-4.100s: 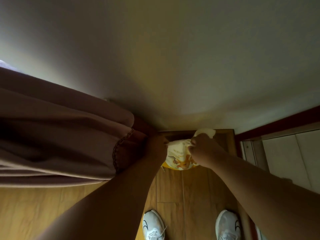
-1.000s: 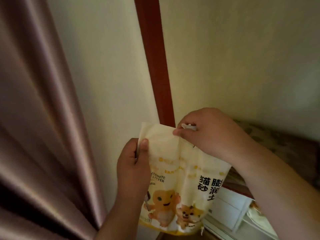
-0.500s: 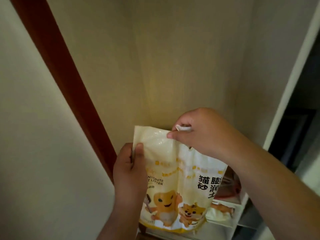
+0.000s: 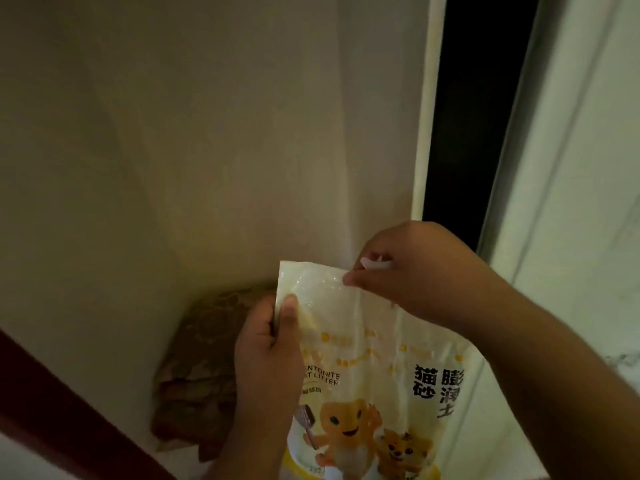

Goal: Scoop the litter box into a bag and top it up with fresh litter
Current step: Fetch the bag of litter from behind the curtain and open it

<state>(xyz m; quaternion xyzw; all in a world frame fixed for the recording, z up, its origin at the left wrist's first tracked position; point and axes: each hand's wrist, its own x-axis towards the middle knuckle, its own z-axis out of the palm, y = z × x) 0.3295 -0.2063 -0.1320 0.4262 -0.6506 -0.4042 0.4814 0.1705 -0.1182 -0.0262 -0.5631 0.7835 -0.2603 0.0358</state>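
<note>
The litter bag (image 4: 374, 368) hung upright in front of the person, held by its top edge between both hands. It was a pale cream plastic pouch, glossy and creased, with a flat sealed band along the top. Below the fingers ran a row of small yellow marks, then black Chinese characters under the right fingers and the words "BENTONITE CAT LITTER", partly covered, beside the left thumb. Lower still were two orange cartoon animals, one holding a slotted scoop, above a yellow base.

The left hand (image 4: 268, 355) came up from below, its wrist nearly vertical; the thumb lay pressed flat on the front of the bag's upper left corner and the fingers curled behind it, pinching the corner. The right hand (image 4: 415, 271) reached in from the lower right, knuckles up, fingers bent down over the top edge and gripping it, with a small white plastic piece (image 4: 375, 263) caught between them.

Behind the left fingers lay a brown patterned cloth (image 4: 204, 362) against a plain cream wall (image 4: 207, 133).
</note>
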